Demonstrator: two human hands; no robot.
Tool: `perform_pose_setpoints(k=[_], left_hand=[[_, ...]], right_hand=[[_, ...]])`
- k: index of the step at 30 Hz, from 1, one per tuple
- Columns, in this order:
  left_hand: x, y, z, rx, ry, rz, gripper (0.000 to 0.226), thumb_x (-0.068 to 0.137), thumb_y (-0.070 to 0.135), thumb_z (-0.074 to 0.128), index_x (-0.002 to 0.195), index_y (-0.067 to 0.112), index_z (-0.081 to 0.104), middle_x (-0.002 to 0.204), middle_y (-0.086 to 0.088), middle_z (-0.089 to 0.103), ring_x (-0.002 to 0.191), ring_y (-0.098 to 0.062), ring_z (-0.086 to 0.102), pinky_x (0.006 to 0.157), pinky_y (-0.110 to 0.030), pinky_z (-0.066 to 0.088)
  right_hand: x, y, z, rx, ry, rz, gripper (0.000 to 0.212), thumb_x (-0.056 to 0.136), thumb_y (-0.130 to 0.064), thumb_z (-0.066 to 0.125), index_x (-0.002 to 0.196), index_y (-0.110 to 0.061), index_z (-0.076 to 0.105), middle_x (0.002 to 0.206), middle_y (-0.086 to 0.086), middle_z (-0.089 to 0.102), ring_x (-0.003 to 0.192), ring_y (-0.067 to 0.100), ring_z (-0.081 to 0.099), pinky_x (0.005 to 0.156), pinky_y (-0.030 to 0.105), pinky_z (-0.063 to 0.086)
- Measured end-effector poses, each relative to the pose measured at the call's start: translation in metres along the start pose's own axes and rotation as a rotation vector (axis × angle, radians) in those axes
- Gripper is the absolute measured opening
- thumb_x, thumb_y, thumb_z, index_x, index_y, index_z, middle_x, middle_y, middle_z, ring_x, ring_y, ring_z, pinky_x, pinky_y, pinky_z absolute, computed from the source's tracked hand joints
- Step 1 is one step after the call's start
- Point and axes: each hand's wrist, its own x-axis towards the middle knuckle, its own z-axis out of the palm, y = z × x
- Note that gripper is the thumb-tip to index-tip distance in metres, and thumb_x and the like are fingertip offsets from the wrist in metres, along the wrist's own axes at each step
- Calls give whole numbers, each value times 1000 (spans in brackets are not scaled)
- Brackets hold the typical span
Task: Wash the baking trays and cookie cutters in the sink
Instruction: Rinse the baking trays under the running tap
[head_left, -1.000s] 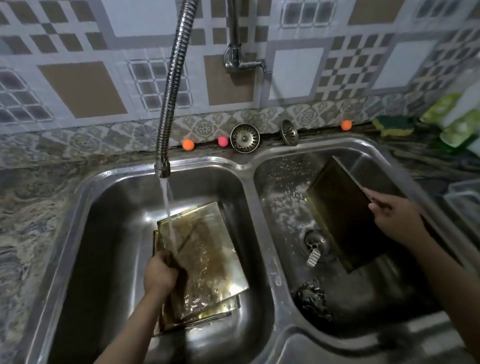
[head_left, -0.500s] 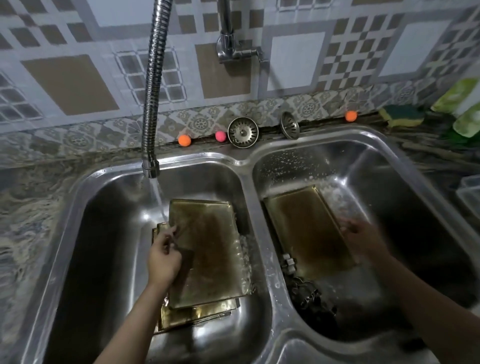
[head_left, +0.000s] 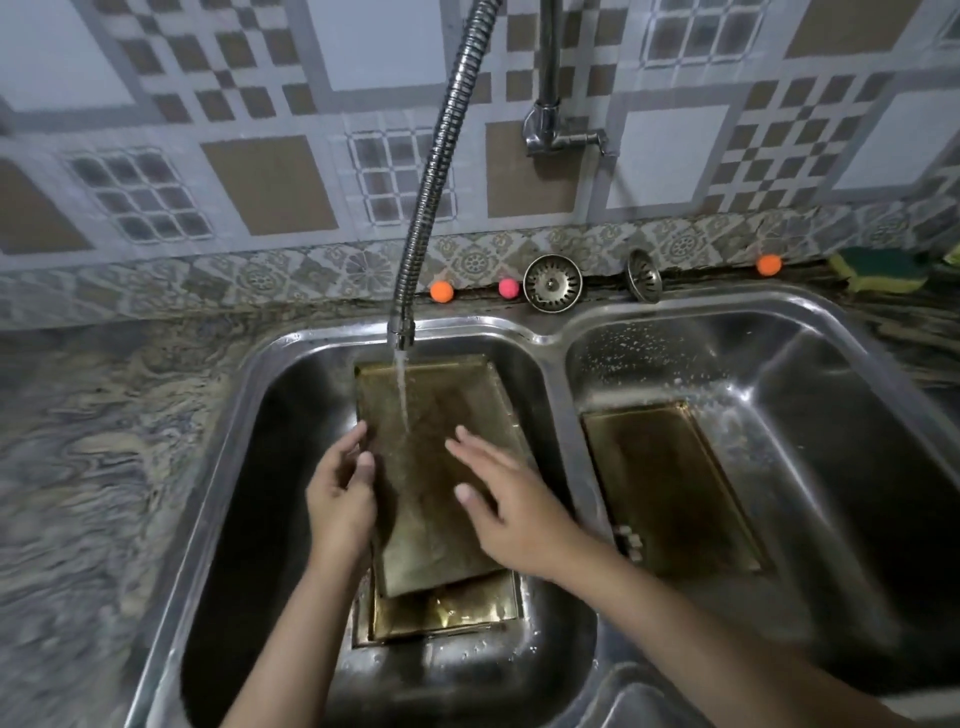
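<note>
Our right hand (head_left: 511, 512) has let go of the tray (head_left: 670, 488) it was tipping up in the right basin a sec ago; that tray now lies flat on the basin floor. The hand has crossed to the left basin, fingers straight, released, holding nothing, over the top tray (head_left: 436, 467). Our left hand (head_left: 340, 499) grips that tray's left edge, thumb over the rim, tilting it under the water from the hose tap (head_left: 402, 332). Another tray (head_left: 447, 608) lies beneath it. Cutters: dark cluster seen earlier in the right basin isn't clear now; only a small metal piece by the right tray's corner. We judge the rinse is moving to two-handed rubbing of the top tray, w/ the others not yet done.
</note>
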Motion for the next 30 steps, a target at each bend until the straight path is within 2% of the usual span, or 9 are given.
perform_pose_setpoints(k=[3,7,12,17,19,22,24,27,30], left_hand=[[-10,-1,-13,-89,51,1,35,96,2,49,111,30,64,124,0,62,113,-12,58,101,-38,46],[-27,0,-18,-178,41,-5,36,95,-2,49,113,25,64,117,4,65,115,-15,59,104,-38,43],[-10,4,-37,-289,136,-58,39,95,-4,48,107,29,65,124,-7,63,115,-19,59,106,-39,42],[-22,8,-25,-250,15,-27,36,94,-2,50,113,25,65,113,6,65,104,-11,60,95,-31,46],[-22,8,-16,-247,15,-16,37,93,-5,49,116,20,64,112,5,65,102,-10,59,97,-29,44],[-7,7,-27,-291,84,-62,38,94,-5,48,113,22,65,119,-4,64,113,-18,59,106,-39,42],[-2,4,-36,-267,101,-61,40,95,-3,49,108,31,66,125,-4,63,119,-21,57,108,-43,40],[-7,6,-26,-232,26,-29,40,93,-3,51,111,31,65,125,-1,63,117,-16,58,108,-39,41],[-9,13,-15,-276,10,-14,39,93,-6,50,118,21,61,126,-4,62,105,-2,62,99,-25,47]], right_hand=[[33,8,30,-370,-196,71,65,98,-53,25,152,-31,-4,158,-4,-20,145,12,-20,117,47,-10],[86,-6,37,-493,-18,238,68,98,-52,20,152,-18,-3,160,5,-13,146,25,-17,113,58,-11],[44,-35,52,-547,-260,-243,61,99,-46,27,152,-31,-1,159,-9,-17,145,16,-19,113,43,-13],[92,-20,17,-620,-82,208,62,100,-45,20,152,-15,6,160,10,-7,146,32,-16,112,56,-12],[82,-34,34,-582,-158,58,60,101,-42,22,152,-20,-1,159,3,-13,146,27,-17,112,59,-13],[40,-41,44,-599,-358,-240,63,100,-45,26,151,-30,-8,156,-8,-24,143,17,-26,112,47,-18],[51,-25,29,-704,-301,-162,63,99,-53,21,149,-34,-11,156,-5,-23,143,19,-26,113,49,-17],[90,-19,14,-678,-116,200,63,99,-49,19,152,-21,-2,160,5,-9,145,30,-17,113,56,-12],[84,-38,36,-617,-186,23,62,100,-42,22,152,-24,-6,159,-2,-17,146,27,-17,112,56,-14]])
